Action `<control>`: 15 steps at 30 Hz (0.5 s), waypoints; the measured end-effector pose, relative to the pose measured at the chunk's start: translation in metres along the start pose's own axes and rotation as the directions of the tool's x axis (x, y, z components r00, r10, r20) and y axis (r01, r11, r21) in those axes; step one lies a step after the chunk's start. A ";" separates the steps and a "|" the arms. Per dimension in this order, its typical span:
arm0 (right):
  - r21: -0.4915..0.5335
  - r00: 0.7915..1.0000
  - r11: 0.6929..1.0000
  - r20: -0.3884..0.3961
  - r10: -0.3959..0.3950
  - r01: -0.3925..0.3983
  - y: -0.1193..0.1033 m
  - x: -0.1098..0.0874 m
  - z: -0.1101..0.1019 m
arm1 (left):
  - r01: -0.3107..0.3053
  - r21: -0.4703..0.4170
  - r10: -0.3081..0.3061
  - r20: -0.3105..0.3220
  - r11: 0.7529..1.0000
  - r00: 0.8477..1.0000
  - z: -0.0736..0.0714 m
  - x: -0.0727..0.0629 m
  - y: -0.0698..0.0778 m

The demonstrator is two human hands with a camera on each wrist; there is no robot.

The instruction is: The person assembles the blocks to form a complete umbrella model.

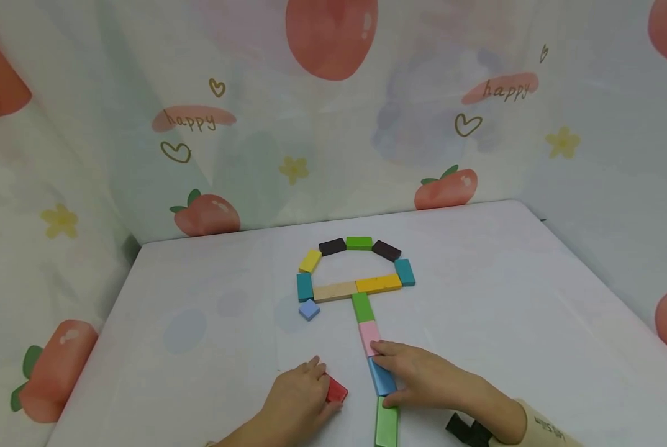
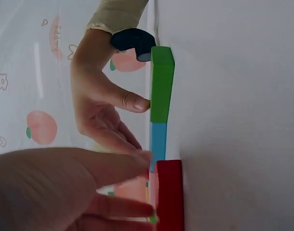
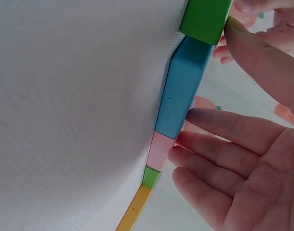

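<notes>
My left hand is at a red block left of a row of blocks. Its fingertips touch or hover just over the block's top; nothing is curled round it. My right hand lies along the row with fingers fairly straight. Its fingertips rest at the pink block and blue block, its thumb by the near green block. Another green block joins the row to a bar of a tan block and an orange-yellow block.
Above the bar, an arch includes a yellow block, two dark blocks, a green block and two teal blocks. A small light-blue block lies below the arch's left end. A patterned cloth hangs behind the white table.
</notes>
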State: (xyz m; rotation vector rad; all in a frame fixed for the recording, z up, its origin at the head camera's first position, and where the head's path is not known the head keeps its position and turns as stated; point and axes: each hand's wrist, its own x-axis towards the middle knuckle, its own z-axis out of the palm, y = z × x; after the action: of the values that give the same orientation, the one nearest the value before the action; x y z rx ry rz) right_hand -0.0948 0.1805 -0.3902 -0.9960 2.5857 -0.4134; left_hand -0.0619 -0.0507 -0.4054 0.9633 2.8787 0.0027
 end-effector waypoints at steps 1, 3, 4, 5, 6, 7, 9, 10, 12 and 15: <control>0.000 1.000 1.000 0.001 0.000 0.000 0.000 0.000 0.000 | -0.023 -0.029 0.023 0.003 0.999 1.000 0.000 0.000 -0.001; -0.001 1.000 1.000 0.002 -0.002 0.002 0.001 0.000 0.000 | -0.088 -0.090 0.090 0.015 0.992 0.996 0.000 0.001 -0.003; 0.001 1.000 1.000 0.003 -0.002 0.002 0.001 0.000 0.000 | -0.133 -0.123 0.136 0.019 0.984 0.991 0.001 0.001 -0.005; 0.003 1.000 1.000 0.005 -0.002 0.002 0.001 0.000 0.000 | -0.184 -0.147 0.189 0.020 0.972 0.982 0.001 0.001 -0.007; 0.005 1.000 1.000 0.006 -0.001 0.001 0.001 0.001 0.000 | -0.237 -0.167 0.243 0.018 0.957 0.970 0.002 0.002 -0.010; 0.005 1.000 1.000 0.008 0.000 0.000 0.001 0.001 0.001 | -0.288 -0.180 0.295 0.013 0.940 0.955 0.003 0.002 -0.012; 0.003 1.000 1.000 0.010 0.002 -0.002 0.001 0.001 0.001 | -0.381 -0.168 0.386 -0.008 0.909 0.923 0.004 0.003 -0.015; 0.001 1.000 1.000 0.010 0.002 -0.002 0.001 0.001 0.001 | -0.423 -0.160 0.425 -0.021 0.892 0.905 0.005 0.003 -0.016; -0.003 1.000 1.000 0.010 0.004 -0.004 0.001 0.001 0.001 | -0.486 -0.138 0.483 -0.054 0.863 0.874 0.006 0.003 -0.017; -0.006 1.000 1.000 0.004 0.003 -0.002 0.002 0.000 0.001 | -0.525 -0.117 0.519 -0.080 0.843 0.851 0.006 0.002 -0.016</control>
State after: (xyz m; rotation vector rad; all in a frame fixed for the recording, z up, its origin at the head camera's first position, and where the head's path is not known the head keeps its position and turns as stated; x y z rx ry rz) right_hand -0.0955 0.1813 -0.3918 -0.9946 2.5857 -0.4021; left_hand -0.0732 -0.0626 -0.4120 1.6992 2.5072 0.2628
